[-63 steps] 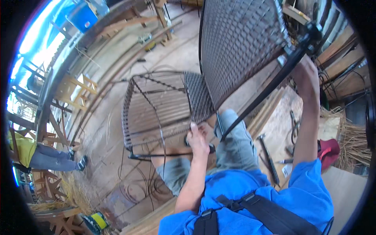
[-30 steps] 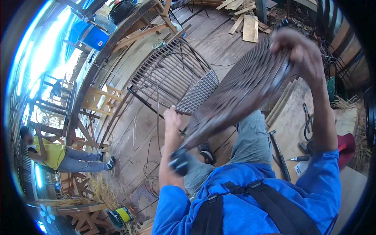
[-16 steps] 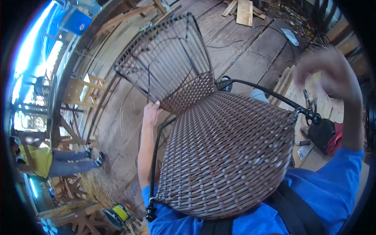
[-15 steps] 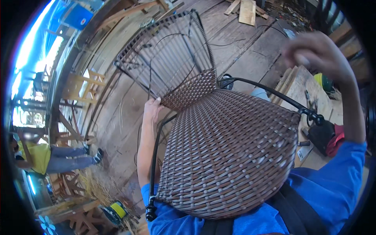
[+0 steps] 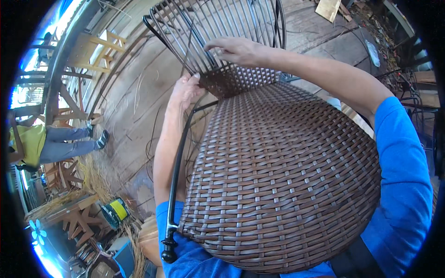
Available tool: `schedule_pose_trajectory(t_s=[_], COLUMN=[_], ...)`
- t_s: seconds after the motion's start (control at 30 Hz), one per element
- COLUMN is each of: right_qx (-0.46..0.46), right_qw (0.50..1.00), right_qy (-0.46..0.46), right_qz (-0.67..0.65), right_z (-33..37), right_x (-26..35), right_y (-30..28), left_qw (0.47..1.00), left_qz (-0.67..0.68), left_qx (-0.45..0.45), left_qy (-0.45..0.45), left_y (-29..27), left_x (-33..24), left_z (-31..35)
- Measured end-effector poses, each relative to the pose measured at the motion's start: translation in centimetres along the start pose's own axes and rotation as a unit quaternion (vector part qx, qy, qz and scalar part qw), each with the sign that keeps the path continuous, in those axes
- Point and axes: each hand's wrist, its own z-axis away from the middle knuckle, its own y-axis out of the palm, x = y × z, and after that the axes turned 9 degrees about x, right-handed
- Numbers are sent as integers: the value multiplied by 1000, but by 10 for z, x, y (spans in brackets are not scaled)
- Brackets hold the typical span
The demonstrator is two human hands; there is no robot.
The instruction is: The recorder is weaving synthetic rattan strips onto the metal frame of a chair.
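A brown woven wicker chair frame [image 5: 278, 185] lies across my lap, its tightly woven part nearest me. Beyond a bend, bare upright strands [image 5: 222, 23] spread outward above a short woven band [image 5: 236, 81]. My left hand [image 5: 185, 90] pinches the left edge of that band, where a thin dark strand rises near the fingers. Over the bare strands is my right hand [image 5: 238, 51], fingers stretched toward the left, with nothing visible in them. A black metal arm with a ball end [image 5: 169, 252] runs along the chair's left side, beside my left forearm.
On the left, a person in a yellow shirt [image 5: 30, 143] stands near a light wooden stool [image 5: 99, 51]. A green and yellow spool [image 5: 115, 212] lies by loose straw at the lower left. Wood boards [image 5: 328, 9] lie on the plank floor at the far right.
My right hand has swung from the far right inward over the bare strands. The view has shifted, and the chair now fills more of it. My left hand stays at the band's edge.
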Motion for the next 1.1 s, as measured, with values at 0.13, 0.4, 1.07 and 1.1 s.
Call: schedule_pose_trajectory(t_s=[0.13, 0.4, 1.07, 1.1], right_qx=[216, 250, 318, 297], right_qw=[961, 923, 910, 926], right_qy=[-46, 244, 146, 83], right_qz=[169, 163, 222, 216], right_z=[-4, -14, 14, 20], right_x=[15, 11, 35, 39], right_y=[31, 30, -23, -32], left_qw=[999, 994, 712, 701], left_qz=[27, 69, -657, -662], left_qx=[27, 83, 70, 72], left_qy=[-17, -15, 238, 254], left_y=[2, -4, 49, 56], left_x=[-2, 0, -115, -107], left_z=[1, -2, 71, 56])
